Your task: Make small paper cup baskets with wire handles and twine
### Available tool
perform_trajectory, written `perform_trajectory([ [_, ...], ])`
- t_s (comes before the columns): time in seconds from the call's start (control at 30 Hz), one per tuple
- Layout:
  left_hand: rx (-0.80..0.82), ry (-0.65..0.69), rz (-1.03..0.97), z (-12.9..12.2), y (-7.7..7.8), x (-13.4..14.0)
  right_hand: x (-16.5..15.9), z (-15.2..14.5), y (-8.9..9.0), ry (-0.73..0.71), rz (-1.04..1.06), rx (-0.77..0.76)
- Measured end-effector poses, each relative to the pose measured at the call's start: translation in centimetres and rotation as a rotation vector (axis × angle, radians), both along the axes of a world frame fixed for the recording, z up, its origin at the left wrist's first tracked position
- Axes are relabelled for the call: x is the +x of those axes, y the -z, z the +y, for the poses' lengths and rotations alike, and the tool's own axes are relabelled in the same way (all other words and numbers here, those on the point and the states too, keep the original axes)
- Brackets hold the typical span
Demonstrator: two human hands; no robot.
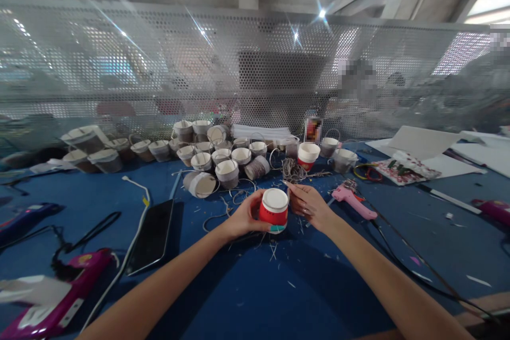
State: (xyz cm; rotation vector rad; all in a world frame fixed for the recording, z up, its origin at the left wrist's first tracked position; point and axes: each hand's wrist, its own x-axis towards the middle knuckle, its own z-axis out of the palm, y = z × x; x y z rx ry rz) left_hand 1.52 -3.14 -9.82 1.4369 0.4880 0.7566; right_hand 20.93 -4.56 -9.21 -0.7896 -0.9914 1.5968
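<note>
A red paper cup (274, 213) with a white top face is in my left hand (249, 216), whose fingers and thumb wrap its left side and front. My right hand (313, 206) is close against the cup's right side. Its fingers are drawn together in a pinch, and what lies between them is too small to make out. Thin grey cord (217, 220) lies loose on the table left of the cup. Behind my right hand sits a tangled bundle of cord (294, 170). A stack of red and white paper cups (307, 155) stands just beyond it.
Several cord-wrapped cups with handles (227, 172) crowd the back of the blue table (239, 297). A pink glue gun (354, 202) lies at right, a phone (151, 236) at left, and a purple device (75, 292) at front left. A perforated metal screen (215, 74) rises behind.
</note>
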Motion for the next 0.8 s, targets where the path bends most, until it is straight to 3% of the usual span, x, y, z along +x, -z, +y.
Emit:
perform_trajectory([
  [0.37, -0.055, 0.006, -0.035, -0.2, -0.3, 0.1, -0.4, -0.4, -0.6, 0.033, -0.044, -0.006],
  [0.57, -0.3, -0.079, -0.147, 0.3, 0.0, -0.1, 0.2, 0.0, -0.6, 0.271, -0.085, -0.04],
  [0.7, -0.481, -0.111, -0.212, 0.8, 0.1, -0.4, 0.5, 0.4, 0.0, 0.328, -0.065, -0.06],
  [0.8, -0.521, -0.119, -0.217, 0.9, 0.0, -0.6, 0.4, 0.5, 0.5, 0.361, -0.186, 0.003],
])
